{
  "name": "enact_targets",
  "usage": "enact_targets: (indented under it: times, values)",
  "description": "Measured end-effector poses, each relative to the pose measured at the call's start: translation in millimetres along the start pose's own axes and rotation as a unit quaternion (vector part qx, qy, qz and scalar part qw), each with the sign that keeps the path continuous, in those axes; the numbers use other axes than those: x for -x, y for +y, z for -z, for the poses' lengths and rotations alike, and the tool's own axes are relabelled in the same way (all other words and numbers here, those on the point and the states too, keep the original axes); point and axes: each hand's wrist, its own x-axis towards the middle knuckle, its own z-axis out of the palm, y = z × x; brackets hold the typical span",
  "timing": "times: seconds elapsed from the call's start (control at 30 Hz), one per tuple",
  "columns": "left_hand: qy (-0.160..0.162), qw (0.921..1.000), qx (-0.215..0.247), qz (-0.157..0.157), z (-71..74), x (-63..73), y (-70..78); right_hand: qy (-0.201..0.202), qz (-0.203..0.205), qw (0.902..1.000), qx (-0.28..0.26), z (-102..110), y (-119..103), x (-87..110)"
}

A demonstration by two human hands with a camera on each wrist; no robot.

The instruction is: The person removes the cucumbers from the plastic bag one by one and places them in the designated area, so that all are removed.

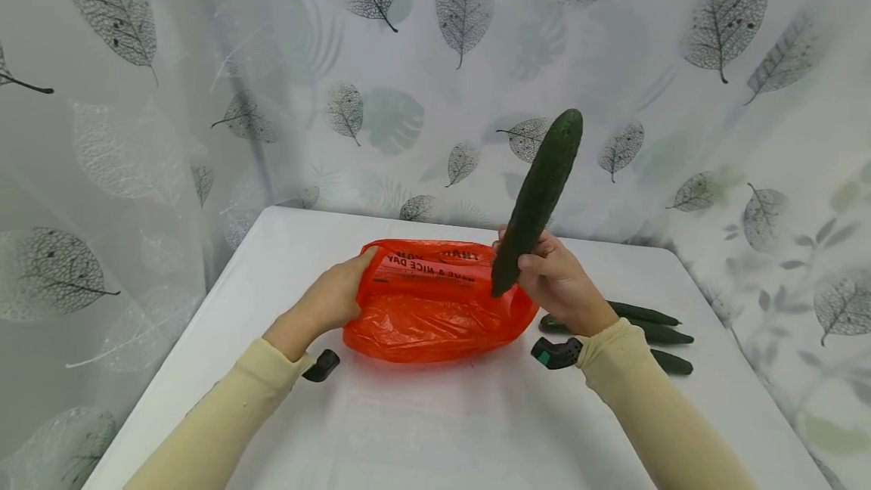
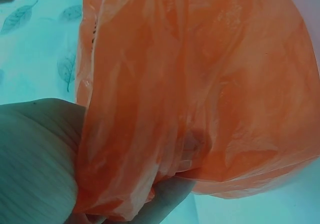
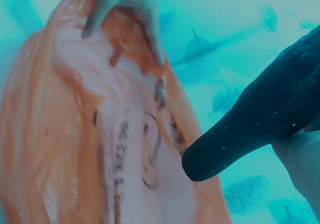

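Observation:
A red plastic bag (image 1: 422,324) with dark printing lies on the white table, its mouth spread open. My left hand (image 1: 333,289) grips the bag's left edge, thumb inside the mouth and fingers outside; the left wrist view shows the bag's film (image 2: 210,83) bunched in that grip. In my right hand (image 1: 558,278) a long dark green cucumber (image 1: 540,195) is held near its lower end, tilted up to the right. The cucumber's lower tip overlaps the right part of the bag's mouth in the head view. In the right wrist view the cucumber (image 3: 250,119) points toward the printed inside of the bag.
Several more cucumbers (image 1: 656,333) lie on the table to the right, partly hidden behind my right forearm. The white table (image 1: 408,429) extends in front of the bag. Behind it hangs a leaf-patterned curtain (image 1: 422,97). Each wrist wears a small black device (image 1: 556,352).

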Motion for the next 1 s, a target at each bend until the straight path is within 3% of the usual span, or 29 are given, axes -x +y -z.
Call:
enact_targets:
  times: [0.1, 0.2, 0.33, 0.57, 0.7, 0.9, 1.0]
  values:
    - [0.0, 1.0, -0.001, -0.001, 0.1, 0.4, -1.9, 0.0, 0.004, 0.9986, 0.053, 9, -10, 10.8]
    - [-0.001, 1.0, -0.002, 0.0, 0.6, 0.3, -3.6, 0.02, 0.0, 0.9911, 0.132, 19, -18, 23.9]
    - [-0.004, 1.0, 0.001, 0.006, 1.8, 0.0, -4.8, 0.049, -0.021, 0.972, 0.229, 34, -23, 43.5]
    - [-0.01, 0.9998, 0.012, 0.014, 2.7, -0.1, -6.0, 0.06, -0.057, 0.9416, 0.326, 65, -19, 83.4]
    - [-0.009, 0.9998, 0.015, 0.012, 1.9, 0.3, -7.4, 0.073, -0.079, 0.9138, 0.392, 85, -13, 109.3]
    - [-0.004, 0.9998, 0.014, 0.009, 0.2, 0.6, -9.1, 0.073, -0.078, 0.8542, 0.509, 110, -6, 147.8]
    - [-0.003, 0.9998, 0.014, 0.01, 0.4, -0.1, -9.6, 0.062, -0.075, 0.834, 0.543, 120, -4, 161.6]
